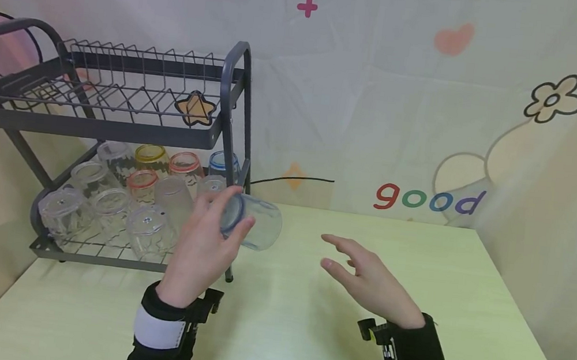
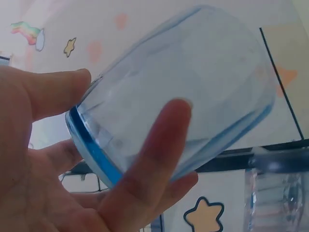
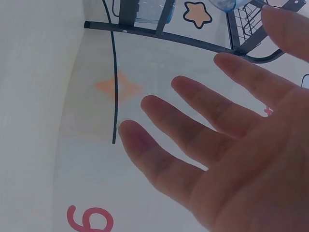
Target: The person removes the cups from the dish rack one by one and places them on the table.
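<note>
Left hand (image 1: 203, 248) grips blue-banded clear glass (image 1: 261, 224), tilted sideways, just left of head frame's centre, near rack's (image 1: 85, 127) right end. Right hand (image 1: 373, 282), right of centre: fingers extended.

The held glass (image 1: 255, 222) is clear and blue-banded, the rack (image 1: 90, 128) grey, the table (image 1: 280, 318) pale yellow-green.

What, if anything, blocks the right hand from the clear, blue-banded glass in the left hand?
Nothing visible does; only open space above the pale green tabletop separates the right hand from the glass.
</note>
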`<state>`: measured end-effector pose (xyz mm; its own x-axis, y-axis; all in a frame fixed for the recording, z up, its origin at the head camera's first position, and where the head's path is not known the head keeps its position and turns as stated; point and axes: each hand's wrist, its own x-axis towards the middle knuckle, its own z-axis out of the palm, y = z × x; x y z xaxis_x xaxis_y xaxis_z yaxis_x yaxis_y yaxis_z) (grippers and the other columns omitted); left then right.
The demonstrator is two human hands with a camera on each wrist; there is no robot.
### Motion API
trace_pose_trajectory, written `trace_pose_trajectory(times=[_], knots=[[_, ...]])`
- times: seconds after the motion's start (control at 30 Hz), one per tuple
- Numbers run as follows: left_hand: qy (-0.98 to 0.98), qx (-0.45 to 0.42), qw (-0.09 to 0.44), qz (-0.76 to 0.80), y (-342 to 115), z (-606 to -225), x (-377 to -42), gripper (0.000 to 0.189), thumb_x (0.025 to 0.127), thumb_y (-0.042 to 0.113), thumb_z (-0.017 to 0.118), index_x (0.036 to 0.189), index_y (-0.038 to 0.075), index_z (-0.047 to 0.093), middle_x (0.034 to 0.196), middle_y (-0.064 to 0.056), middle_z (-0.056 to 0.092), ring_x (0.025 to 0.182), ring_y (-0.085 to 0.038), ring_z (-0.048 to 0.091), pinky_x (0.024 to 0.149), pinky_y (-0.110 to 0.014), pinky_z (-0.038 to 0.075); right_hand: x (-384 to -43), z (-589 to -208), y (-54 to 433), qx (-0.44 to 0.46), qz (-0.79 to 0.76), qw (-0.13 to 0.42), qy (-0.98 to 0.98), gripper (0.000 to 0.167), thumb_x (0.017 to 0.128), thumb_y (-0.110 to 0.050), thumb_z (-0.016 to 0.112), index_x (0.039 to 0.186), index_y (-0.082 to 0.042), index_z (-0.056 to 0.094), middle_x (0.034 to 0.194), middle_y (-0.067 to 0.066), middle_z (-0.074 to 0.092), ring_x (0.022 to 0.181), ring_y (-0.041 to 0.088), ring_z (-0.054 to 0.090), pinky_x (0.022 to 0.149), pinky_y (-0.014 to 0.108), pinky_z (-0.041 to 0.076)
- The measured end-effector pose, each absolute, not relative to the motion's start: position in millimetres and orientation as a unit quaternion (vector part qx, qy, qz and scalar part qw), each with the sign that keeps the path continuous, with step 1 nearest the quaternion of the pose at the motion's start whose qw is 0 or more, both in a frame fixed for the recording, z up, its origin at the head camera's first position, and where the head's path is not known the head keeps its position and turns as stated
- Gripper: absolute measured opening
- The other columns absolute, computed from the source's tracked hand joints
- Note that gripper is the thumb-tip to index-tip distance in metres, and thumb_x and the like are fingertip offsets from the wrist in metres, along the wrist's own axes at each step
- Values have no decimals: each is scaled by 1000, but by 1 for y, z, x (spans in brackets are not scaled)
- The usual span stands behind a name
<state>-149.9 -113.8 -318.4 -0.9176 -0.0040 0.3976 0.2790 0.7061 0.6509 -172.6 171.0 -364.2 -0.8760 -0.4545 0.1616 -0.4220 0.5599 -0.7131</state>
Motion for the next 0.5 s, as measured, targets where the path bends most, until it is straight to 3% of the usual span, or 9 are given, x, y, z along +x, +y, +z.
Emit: trace_pose_trajectory(times=[0.37, 0.5], knots=[[-891, -117, 138, -417, -92, -335, -163, 53, 100, 41, 55, 143, 13, 41, 120, -14, 53, 97, -27, 55, 74, -41, 51, -175, -366, 171, -239, -414, -10, 878, 54, 98, -42, 57, 145, -16, 47, 142, 3, 51, 124, 25, 53, 96, 46, 48], [-879, -128, 107, -447, -87, -341, -168, 56, 101, 46, 49, 143, 12, 38, 113, -10, 55, 84, -19, 62, 66, -37, 52, -175, -364, 173, -227, -435, -20, 871, 54, 99, -41, 57, 145, -17, 46, 142, 5, 51, 123, 25, 54, 95, 45, 49]])
